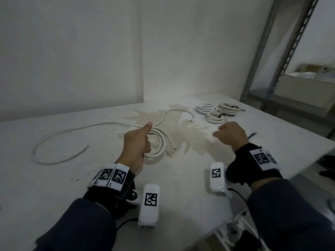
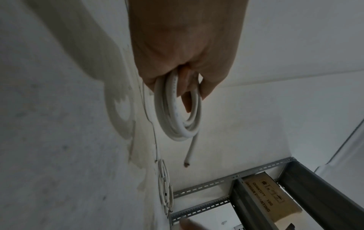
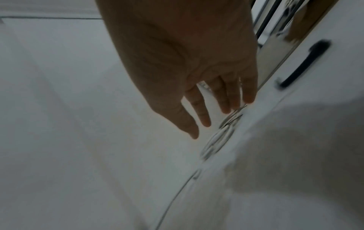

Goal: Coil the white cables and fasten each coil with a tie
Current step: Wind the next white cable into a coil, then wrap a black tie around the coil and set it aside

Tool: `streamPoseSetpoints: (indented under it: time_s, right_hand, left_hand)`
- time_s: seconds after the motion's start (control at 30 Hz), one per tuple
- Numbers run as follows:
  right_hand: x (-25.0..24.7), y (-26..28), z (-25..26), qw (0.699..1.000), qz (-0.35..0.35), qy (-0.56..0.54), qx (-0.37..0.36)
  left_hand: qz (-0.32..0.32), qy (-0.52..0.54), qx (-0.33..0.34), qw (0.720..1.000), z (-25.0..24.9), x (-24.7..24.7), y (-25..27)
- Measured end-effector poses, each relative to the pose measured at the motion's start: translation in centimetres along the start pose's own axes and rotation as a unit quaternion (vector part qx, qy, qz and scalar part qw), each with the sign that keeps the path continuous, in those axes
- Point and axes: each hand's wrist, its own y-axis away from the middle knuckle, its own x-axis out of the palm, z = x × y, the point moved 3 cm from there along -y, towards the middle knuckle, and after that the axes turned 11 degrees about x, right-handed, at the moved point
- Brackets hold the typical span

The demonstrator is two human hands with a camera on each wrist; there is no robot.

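My left hand (image 1: 138, 144) grips a small coil of white cable (image 1: 160, 142) just above the white table (image 1: 68, 189), thumb up. In the left wrist view the coil (image 2: 177, 112) hangs from the curled fingers (image 2: 189, 99), with a short free end (image 2: 192, 149) sticking out. My right hand (image 1: 230, 133) hovers to the right of the coil, holding nothing; its fingers (image 3: 199, 107) are loosely extended. A black tie (image 1: 252, 135) lies on the table just right of that hand. Two loose white cables (image 1: 59, 132) (image 1: 174, 111) lie uncoiled on the table.
Three finished coils (image 1: 215, 117) lie at the back right, at least two with black ties. A metal rack (image 1: 268, 60) with a cardboard box (image 1: 306, 84) stands beyond the table's right edge. A brownish stain (image 1: 192, 140) marks the table's middle. White walls close the back.
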Motion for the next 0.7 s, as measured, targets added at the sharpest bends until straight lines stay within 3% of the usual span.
streamPoseSetpoints:
  time_s: [0.07,0.2,0.5,0.7]
  right_hand:
    - [-0.9,-2.5,-3.2,0.994,-0.006,0.092,0.053]
    - [-1.5,-3.4,-6.0,0.991,-0.012,0.107,0.082]
    - [0.1,-2.4,-3.5,0.999,-0.004,-0.033,0.026]
    - [-1.0,-1.1,-3.3,0.99,-0.049,-0.13,0.039]
  left_hand:
    - [0.008,0.006,-0.008,1.0,0.2,0.2,0.0]
    - [0.013,0.011,-0.017,1.0,0.5,0.1,0.0]
    - [0.014,0.018,-0.024,0.999,0.9,-0.3,0.0]
    - [0.019,0.031,-0.032,0.999,1.2,-0.6,-0.1]
